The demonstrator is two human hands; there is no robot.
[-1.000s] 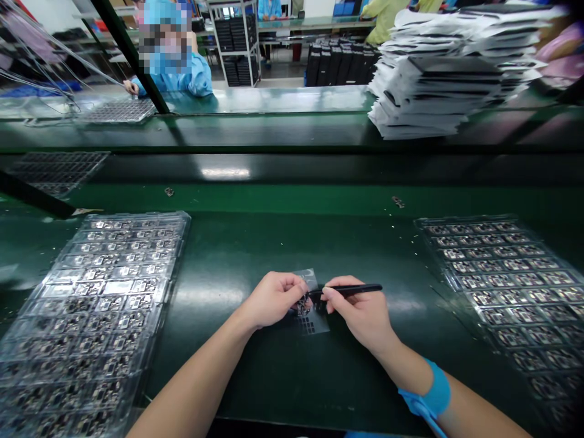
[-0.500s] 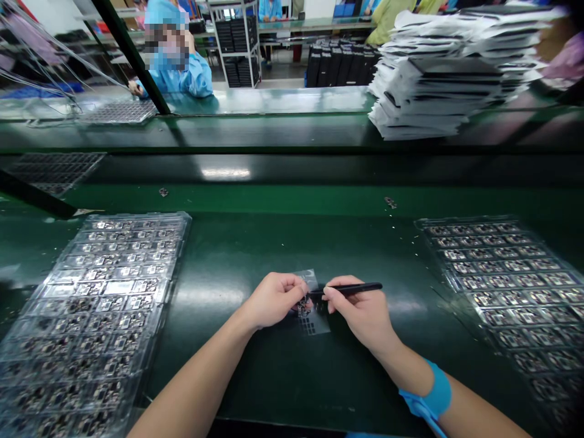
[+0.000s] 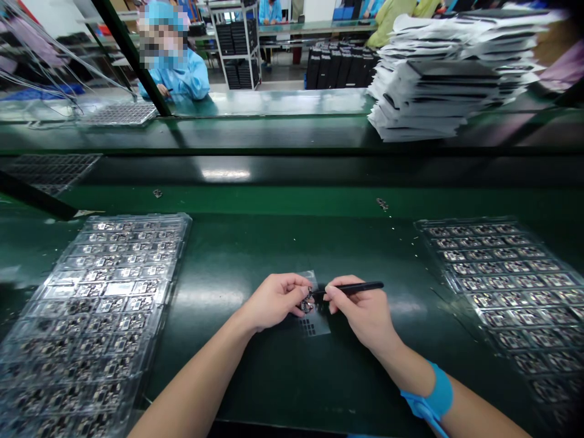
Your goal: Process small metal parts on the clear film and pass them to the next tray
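Observation:
My left hand point(image 3: 274, 299) is curled in a pinch around a small dark circuit part point(image 3: 307, 303), held just above a clear film sheet point(image 3: 314, 323) that carries a grid of small black squares on the green mat. My right hand point(image 3: 362, 311) grips black tweezers point(image 3: 353, 287) like a pen, their tip touching the small part between the two hands. A blue strap circles my right wrist point(image 3: 433, 395).
A clear tray of small circuit parts point(image 3: 98, 298) lies at the left, a similar tray point(image 3: 506, 280) at the right. Two stray parts point(image 3: 382, 204) sit on the conveyor belt behind. Stacked white trays point(image 3: 438, 79) stand far right; a person in blue point(image 3: 176, 67) works opposite.
The small part in my left hand has lifted slightly off the film. The stray parts on the belt have drifted left. The person opposite has shifted posture.

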